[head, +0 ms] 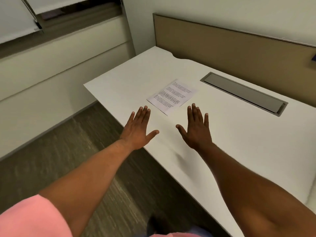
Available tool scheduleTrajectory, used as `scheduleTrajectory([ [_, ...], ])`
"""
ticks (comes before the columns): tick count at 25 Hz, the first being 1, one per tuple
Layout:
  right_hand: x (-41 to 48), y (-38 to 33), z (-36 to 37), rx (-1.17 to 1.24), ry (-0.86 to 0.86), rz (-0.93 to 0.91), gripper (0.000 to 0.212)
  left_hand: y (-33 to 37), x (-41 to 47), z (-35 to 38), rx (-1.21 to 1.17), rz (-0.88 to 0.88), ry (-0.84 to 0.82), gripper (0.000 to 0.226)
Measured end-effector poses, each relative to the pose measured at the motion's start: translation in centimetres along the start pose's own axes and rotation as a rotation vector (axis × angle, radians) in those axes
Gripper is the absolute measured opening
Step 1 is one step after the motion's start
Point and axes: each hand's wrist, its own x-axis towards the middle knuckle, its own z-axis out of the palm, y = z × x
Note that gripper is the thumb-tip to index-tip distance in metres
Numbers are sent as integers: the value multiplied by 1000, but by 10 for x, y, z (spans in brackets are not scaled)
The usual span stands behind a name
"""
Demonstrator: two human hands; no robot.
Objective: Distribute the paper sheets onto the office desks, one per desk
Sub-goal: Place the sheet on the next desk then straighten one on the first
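Note:
One printed paper sheet (pixel 171 97) lies flat on the white office desk (pixel 230 137), near the desk's left end. My left hand (pixel 139 128) hovers palm down just below and left of the sheet, fingers spread, holding nothing. My right hand (pixel 196 129) is stretched out palm down just below and right of the sheet, also empty. Neither hand touches the paper.
A grey cable tray lid (pixel 242 93) is set into the desk beyond the sheet. A tan partition panel (pixel 230 43) runs along the desk's far edge. Striped carpet floor (pixel 59 159) lies to the left, with a wall and window blinds (pixel 20 17) beyond.

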Motion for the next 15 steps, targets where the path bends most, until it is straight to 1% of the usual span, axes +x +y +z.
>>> scheduleTrajectory([
  [1, 8, -9, 3, -12, 18, 31, 86, -17, 18, 0, 12, 45, -7, 94],
  [3, 22, -19, 10, -34, 25, 91, 86, -44, 54, 3, -33, 77, -16, 94],
  [5, 33, -20, 18, -48, 35, 145, 85, -56, 81, 10, -81, 111, 5, 93],
  [8, 73, -18, 38, -56, 40, 216, 85, -74, 126, 23, -127, 229, -7, 91],
  [11, 116, -17, 68, -41, 63, 259, 83, -95, 163, 43, -124, 258, -19, 90],
  [15, 155, -19, 99, 35, 57, 377, 81, -126, 206, 58, -69, 299, -97, 93],
])
